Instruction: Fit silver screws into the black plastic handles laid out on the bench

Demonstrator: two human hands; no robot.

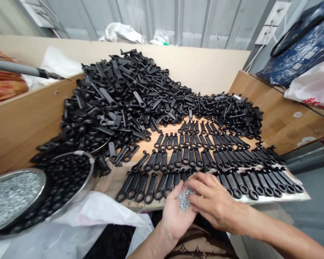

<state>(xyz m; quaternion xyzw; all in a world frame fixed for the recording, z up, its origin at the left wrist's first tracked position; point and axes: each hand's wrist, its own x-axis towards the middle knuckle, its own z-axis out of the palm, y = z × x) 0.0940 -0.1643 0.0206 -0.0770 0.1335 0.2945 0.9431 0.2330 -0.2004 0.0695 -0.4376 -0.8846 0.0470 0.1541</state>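
My left hand (175, 212) is cupped palm up at the front edge of the work surface and holds a small heap of silvery pins (184, 199). Over that heap, my right hand (212, 199) bends its fingers down onto the pins; whether a pin is between its fingertips is too small to tell. Just beyond both hands, black ring-ended handles (151, 187) lie in several rows, rings toward me. The hands cover part of the nearest row.
A large pile of black handles (118, 93) rises behind the rows. At the left are a bowl of silvery pins (14, 196) and a bowl of black round parts (67, 180). A grey tool (18, 67) juts in at upper left. Wooden side boards (286, 118) flank the surface.
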